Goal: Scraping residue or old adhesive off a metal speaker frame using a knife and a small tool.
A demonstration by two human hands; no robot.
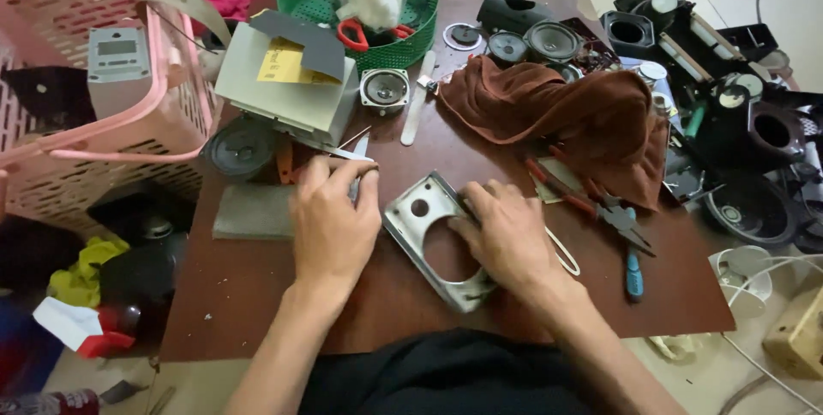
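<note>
Left hand (pixel 333 219): centre of the frame, closed around a small metal tool (pixel 354 156) whose thin tip pokes out above the knuckles; what kind of tool I cannot tell.
Right hand (pixel 507 239): just right of centre, fingers spread and pressed flat on the metal plate (pixel 420 213), pinning it rather than gripping it.
Metal plate: grey, angled, one small round hole and one large cut-out; lies on the brown table (pixel 257 295) between the two hands, lower middle of the frame.
Step in hand: by my reading, the plate is being steadied while the tool is brought to its upper left edge; tool and plate look close, contact not clear.
Next move calls for: firm downward hold from the right hand so the plate does not skate, and a careful aim of the tool tip.
Around: red-handled pliers (pixel 576 196) and a blue-handled screwdriver (pixel 633 271) at right, brown cloth (pixel 557 115) above them, loose speaker (pixel 384 89) upper centre, green basket (pixel 381 46) at top, pink basket (pixel 129 123) upper left.
</note>
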